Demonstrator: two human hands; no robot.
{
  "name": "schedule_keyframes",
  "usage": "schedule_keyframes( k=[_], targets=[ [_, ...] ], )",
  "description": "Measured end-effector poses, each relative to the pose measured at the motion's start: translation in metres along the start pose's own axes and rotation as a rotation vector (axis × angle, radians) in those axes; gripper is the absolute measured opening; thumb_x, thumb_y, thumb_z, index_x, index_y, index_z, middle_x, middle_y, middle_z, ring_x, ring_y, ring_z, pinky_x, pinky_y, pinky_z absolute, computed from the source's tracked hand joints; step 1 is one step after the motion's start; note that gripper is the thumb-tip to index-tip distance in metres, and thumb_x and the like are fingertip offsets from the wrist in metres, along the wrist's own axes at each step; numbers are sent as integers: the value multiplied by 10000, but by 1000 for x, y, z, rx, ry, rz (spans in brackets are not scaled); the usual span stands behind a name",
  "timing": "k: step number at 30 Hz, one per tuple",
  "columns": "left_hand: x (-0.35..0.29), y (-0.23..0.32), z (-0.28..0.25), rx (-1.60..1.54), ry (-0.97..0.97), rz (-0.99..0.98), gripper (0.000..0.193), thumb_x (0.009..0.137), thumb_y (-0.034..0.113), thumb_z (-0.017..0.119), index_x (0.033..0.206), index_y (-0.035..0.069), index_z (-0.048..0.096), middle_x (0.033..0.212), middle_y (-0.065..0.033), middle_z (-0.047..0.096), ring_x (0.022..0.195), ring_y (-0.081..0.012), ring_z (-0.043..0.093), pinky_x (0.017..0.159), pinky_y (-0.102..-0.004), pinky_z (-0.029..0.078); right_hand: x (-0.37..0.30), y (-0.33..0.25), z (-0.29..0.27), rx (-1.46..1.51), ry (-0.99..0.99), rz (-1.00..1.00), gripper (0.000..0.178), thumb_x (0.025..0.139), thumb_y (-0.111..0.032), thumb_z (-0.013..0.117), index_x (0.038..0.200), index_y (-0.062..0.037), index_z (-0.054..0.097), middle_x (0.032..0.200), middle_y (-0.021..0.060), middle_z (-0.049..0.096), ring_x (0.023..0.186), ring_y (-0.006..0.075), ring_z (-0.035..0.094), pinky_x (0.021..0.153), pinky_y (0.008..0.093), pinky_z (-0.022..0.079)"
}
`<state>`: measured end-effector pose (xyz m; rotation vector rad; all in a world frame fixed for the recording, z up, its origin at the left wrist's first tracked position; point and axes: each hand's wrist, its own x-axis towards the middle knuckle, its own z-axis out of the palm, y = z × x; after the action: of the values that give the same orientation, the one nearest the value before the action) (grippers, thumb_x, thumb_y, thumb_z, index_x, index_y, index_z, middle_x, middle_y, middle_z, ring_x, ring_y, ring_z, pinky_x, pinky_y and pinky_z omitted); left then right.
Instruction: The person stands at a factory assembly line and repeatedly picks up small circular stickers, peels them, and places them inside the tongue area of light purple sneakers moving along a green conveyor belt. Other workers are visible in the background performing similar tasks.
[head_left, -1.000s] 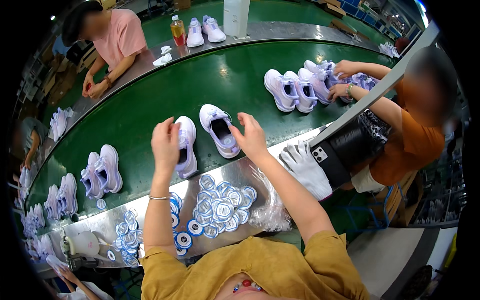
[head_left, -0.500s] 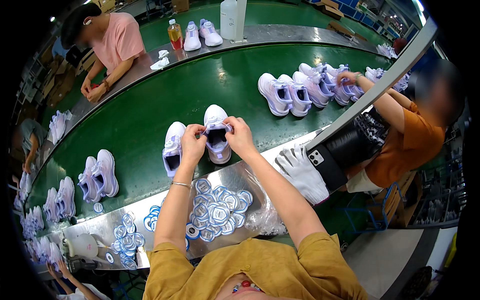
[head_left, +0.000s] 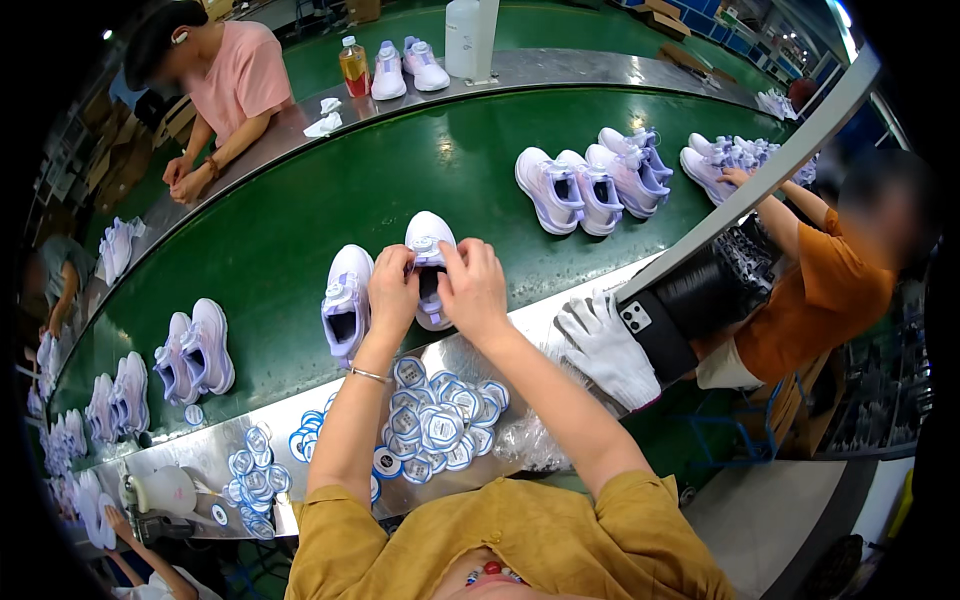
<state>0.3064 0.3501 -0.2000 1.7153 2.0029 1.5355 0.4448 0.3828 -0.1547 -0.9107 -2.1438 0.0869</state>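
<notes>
A white and lilac sneaker [head_left: 427, 230] stands on the green conveyor belt in front of me, toe pointing away. Both my hands are at its opening. My left hand [head_left: 393, 290] pinches at the left side of the tongue; what lies between the fingertips is too small to make out. On the right side, the thumb and bent fingers of my right hand [head_left: 474, 287] close on the tongue area, below a round piece on the shoe's top. The matching sneaker [head_left: 347, 300] stands just left of my left hand, touched by neither hand.
Round blue-and-white tags [head_left: 440, 428] pile on the metal ledge beneath my forearms. A white glove [head_left: 608, 350] and a phone [head_left: 634, 318] lie to the right. More sneakers [head_left: 595, 185] stand along the belt. A slanted post [head_left: 800, 150] and a co-worker [head_left: 815, 270] are at right.
My right hand has shifted inward and up over the tongue; the lace that showed between my hands is now hidden. At right, the co-worker's hand moved a pair of sneakers farther along.
</notes>
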Motion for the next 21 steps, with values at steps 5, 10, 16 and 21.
schedule_keyframes(
  k=[5,10,16,21],
  targets=[
    [2,2,-4,11,-32,36,198,699,-75,583,883,-1,574,962,-143,612,898,-334,588,757,-393,491,-8,-11,39,75,-99,41,173,795,-93,571,964,-61,592,747,111,572,683,282,621,558,388,507],
    [14,-14,-36,-91,-228,38,286,688,-33,530,936,8,667,1043,-171,635,974,-307,589,892,-340,466,-15,-16,45,-58,-82,-25,155,782,-97,580,926,-48,607,717,85,571,654,246,614,529,355,498],
    [47,-3,-25,143,-307,85,137,815,68,642,911,-15,694,916,-137,647,856,-260,611,751,-337,484,-21,-20,46,-123,-2,-72,211,766,-113,583,949,-24,643,674,47,554,617,202,578,507,315,476],
    [44,-14,-26,-101,-359,-1,118,777,58,662,857,-22,695,841,-152,632,724,-293,614,676,-358,493,-32,-20,51,-119,21,-85,223,771,-121,583,961,-25,651,659,34,541,618,189,562,508,305,463]
  ],
)
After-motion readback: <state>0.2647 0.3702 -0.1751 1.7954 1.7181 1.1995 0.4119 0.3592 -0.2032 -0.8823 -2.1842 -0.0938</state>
